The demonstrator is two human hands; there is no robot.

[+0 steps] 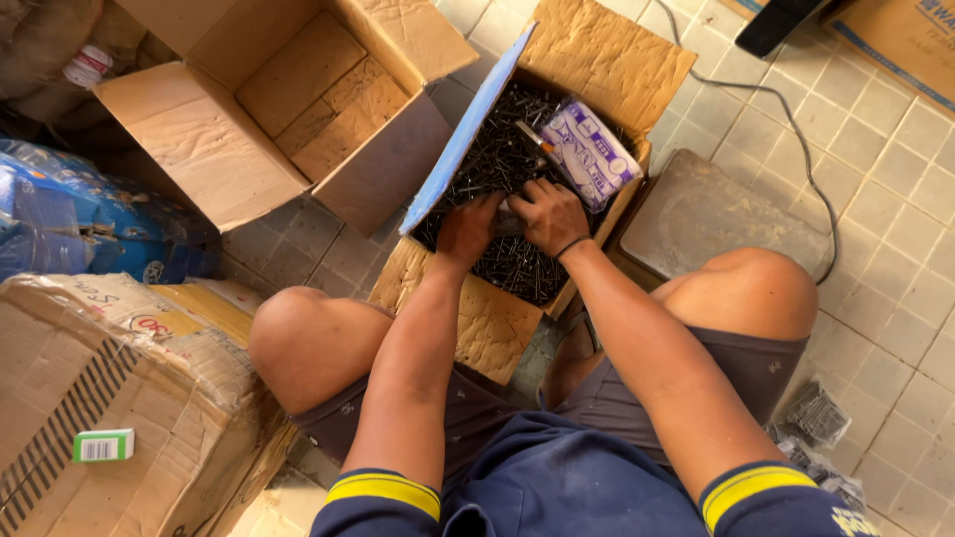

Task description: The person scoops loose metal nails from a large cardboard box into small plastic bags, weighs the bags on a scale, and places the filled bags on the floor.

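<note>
An open cardboard box [607, 60] stands on the tiled floor between my knees, filled with a heap of dark metal nails [497, 159]. My left hand [466, 231] and my right hand [547, 214] are both down in the nails, side by side, fingers curled around a small bundle of them. A stack of clear plastic bags with purple print [589, 151] lies on the nails at the box's far right side, just beyond my right hand.
An empty open carton [298, 109] lies at upper left. A taped cardboard box [119, 398] with a small green-and-white packet [103, 445] sits at left. A grey scale platform [711, 219] with a cable is at right. Filled nail bags [816, 418] lie by my right thigh.
</note>
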